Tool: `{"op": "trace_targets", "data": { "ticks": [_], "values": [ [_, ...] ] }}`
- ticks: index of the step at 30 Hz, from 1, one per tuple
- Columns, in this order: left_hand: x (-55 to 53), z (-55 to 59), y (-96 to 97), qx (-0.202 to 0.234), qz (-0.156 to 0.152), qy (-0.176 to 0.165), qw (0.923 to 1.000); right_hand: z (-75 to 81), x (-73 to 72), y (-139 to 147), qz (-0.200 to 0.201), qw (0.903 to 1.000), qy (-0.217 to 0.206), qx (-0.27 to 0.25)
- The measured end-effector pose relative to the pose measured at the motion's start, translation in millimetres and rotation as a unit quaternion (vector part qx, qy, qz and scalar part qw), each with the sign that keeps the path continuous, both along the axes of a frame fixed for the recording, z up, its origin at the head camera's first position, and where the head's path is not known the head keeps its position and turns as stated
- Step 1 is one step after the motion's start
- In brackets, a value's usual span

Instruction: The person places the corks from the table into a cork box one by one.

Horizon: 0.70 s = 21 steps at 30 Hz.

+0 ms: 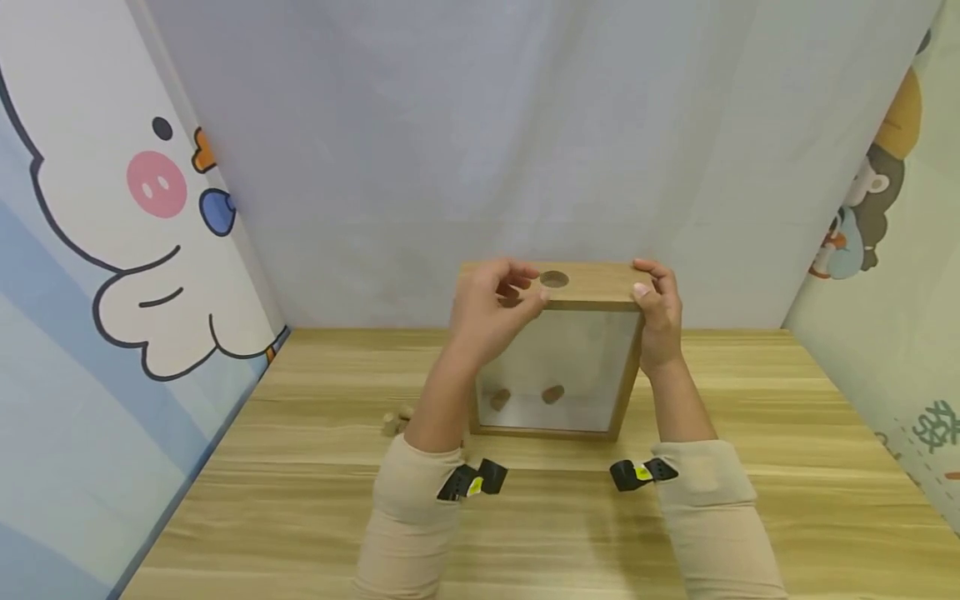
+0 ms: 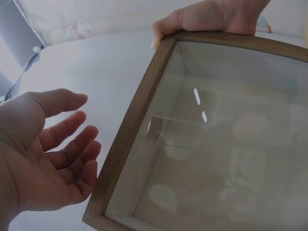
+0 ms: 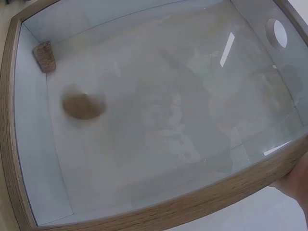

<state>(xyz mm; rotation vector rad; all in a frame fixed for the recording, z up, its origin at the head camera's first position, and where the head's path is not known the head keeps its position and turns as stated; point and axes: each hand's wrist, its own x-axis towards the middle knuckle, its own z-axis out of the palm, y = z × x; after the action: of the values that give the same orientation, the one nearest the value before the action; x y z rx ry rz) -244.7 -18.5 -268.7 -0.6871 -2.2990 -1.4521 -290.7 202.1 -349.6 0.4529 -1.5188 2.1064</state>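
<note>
A shadow-box frame with a wooden rim and clear front stands upright on the table. Its top edge has a round hole. Beside that hole hovers my left hand, fingers loosely bent and nothing between them, as the left wrist view confirms. My right hand grips the frame's upper right corner, thumb in front and fingers over the top. Inside are two brown corks, one cork near the bottom middle and another cork to its left. In the right wrist view one cork is blurred.
Several corks lie on the wood-grain table left of the frame, partly hidden behind the left forearm. A pale curtain hangs behind the table. Printed cartoon panels flank both sides.
</note>
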Motion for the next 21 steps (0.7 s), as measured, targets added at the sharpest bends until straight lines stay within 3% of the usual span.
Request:
{"op": "trace_targets", "data": {
  "ticks": [4, 10, 15, 21],
  "values": [
    [13.1, -16.5, -12.5, -0.008, -0.025, 0.014, 0.9995, -1.9, -0.6, -1, -0.002, 1.0, 0.005, 0.001],
    [25.6, -46.1, -34.5, -0.081, -0.062, 0.017, 0.9947, -2.0, -0.5, -2, 0.006, 1.0, 0.006, 0.002],
    [32.5, -69.7, -49.9, -0.112, -0.091, -0.018, 0.9893, -0.8, -0.9, -1, -0.003, 0.9999, 0.004, 0.009],
    [40.6, -101.2, -63.1, -0.101, -0.11, -0.08, 0.9855, -0.1, -0.9, -2, -0.005, 1.0, 0.004, 0.007]
  ]
}}
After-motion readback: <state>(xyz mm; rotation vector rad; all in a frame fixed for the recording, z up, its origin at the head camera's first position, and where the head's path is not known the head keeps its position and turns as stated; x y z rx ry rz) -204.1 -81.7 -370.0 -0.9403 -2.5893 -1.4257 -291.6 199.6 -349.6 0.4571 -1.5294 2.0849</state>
